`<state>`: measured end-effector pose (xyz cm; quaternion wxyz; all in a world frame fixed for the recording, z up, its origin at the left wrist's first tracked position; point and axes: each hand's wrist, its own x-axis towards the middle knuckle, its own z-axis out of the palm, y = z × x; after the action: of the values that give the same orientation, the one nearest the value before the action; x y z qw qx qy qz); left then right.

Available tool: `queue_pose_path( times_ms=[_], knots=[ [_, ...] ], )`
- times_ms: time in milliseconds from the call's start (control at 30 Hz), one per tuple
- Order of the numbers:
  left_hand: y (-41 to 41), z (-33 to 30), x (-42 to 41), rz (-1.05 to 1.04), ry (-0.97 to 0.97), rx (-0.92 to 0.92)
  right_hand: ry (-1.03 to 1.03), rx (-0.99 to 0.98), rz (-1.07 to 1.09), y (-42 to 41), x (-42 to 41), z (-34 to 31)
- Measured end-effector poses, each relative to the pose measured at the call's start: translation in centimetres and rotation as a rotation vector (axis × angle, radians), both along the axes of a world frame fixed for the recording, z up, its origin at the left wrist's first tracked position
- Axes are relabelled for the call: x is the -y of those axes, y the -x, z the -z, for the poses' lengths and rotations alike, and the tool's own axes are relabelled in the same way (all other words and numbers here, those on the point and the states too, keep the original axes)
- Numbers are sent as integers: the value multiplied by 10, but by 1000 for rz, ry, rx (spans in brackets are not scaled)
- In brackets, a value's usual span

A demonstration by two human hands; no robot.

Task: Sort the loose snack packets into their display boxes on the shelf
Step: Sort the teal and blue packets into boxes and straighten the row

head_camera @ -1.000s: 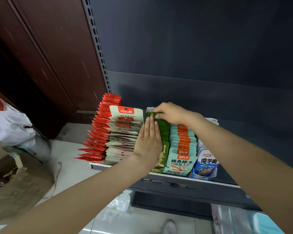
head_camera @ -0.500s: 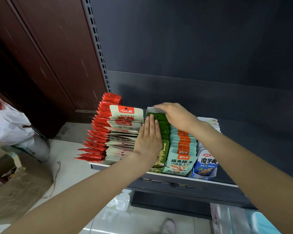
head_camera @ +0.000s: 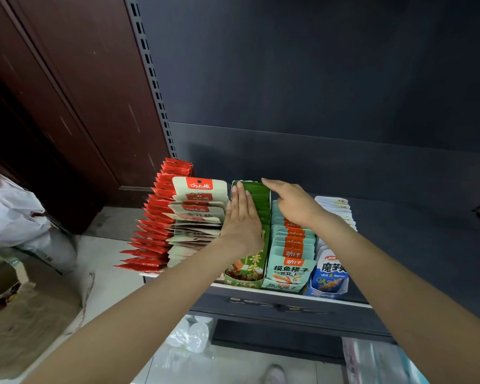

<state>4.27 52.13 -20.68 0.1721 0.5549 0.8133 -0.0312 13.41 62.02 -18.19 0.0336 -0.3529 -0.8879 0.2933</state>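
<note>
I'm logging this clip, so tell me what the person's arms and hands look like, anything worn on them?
Both forearms are bare all the way to the frame edge, with no sleeves in view. The left hand and right hand wear no gloves, and no rings, watch or bracelet show. Fingernails look short and unpainted.

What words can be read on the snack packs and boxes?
"摸鱼搭子": front of the teal box.
"劲仔": orange tabs of the teal packets.
"魔芋爽", partly cut off: blue box.
Beige packets: red logo too stylised to read.
Green box: yellow characters, half hidden by the left hand.
</note>
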Motion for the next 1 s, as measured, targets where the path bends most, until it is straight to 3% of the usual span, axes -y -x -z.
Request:
queue_pose_path(
  times_ms=[100,300,467,633,767,1000],
  knots=[
    [-5,1,2,-17,-124,80,6,46,17,0,4,2],
    [2,-10,3,-303,-440,646,188,-49,192,6,18,11],
    [-1,-13,-2,-373,-447,727,260,-67,165,11,29,10],
    [4,-17,5,-261,-411,645,287,-146,165,1,25,13],
    [9,-23,14,-118,-380,537,119,-263,237,-14,20,10],
    [5,2,3,89,-272,30,-270,157,8,-19,22,15]
  ],
)
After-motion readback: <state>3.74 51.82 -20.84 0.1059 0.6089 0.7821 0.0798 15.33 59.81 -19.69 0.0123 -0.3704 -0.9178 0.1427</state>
